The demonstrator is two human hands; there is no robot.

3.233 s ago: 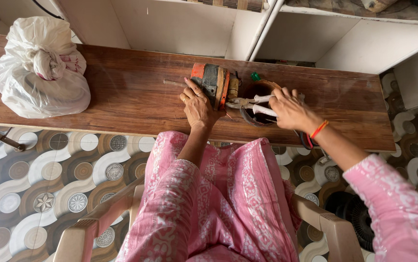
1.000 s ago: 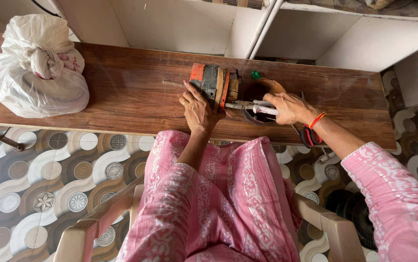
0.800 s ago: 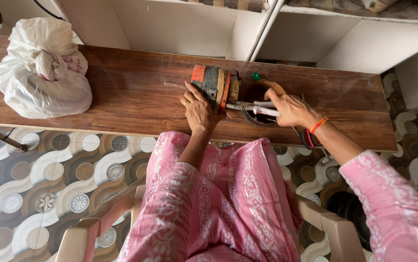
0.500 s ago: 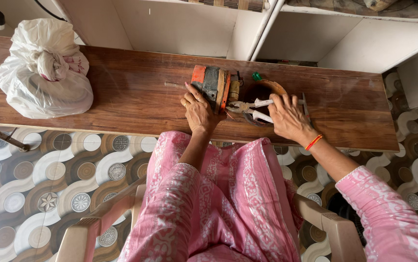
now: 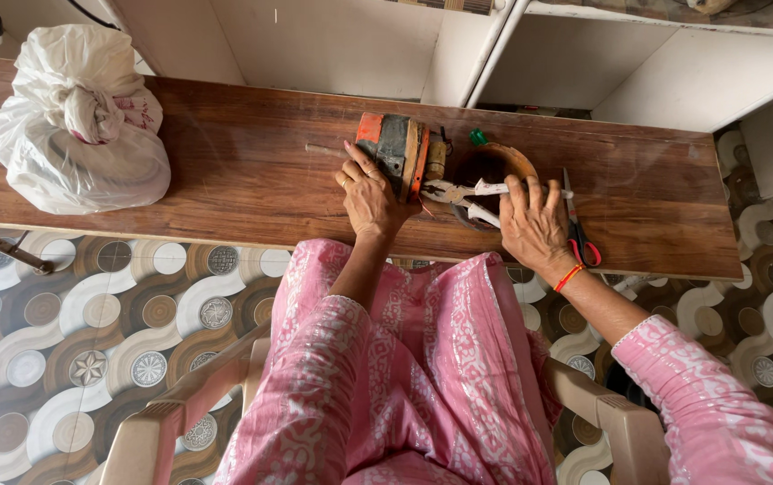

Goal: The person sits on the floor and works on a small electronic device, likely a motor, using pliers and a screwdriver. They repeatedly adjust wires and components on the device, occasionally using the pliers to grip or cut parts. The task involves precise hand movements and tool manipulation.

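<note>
Two hands at a small motor on a wooden bench.

The left hand (image 5: 370, 190) lies flat, fingers together, against the orange-and-grey motor (image 5: 397, 163) at mid-bench (image 5: 225, 171). The right hand (image 5: 534, 224) rests spread over white-handled pliers (image 5: 463, 193), whose nose points at the motor (whether it actually grips them cannot be told). Red-handled scissors (image 5: 577, 232) lie just beside it; a knotted white bag (image 5: 76, 121) sits well apart.
</note>
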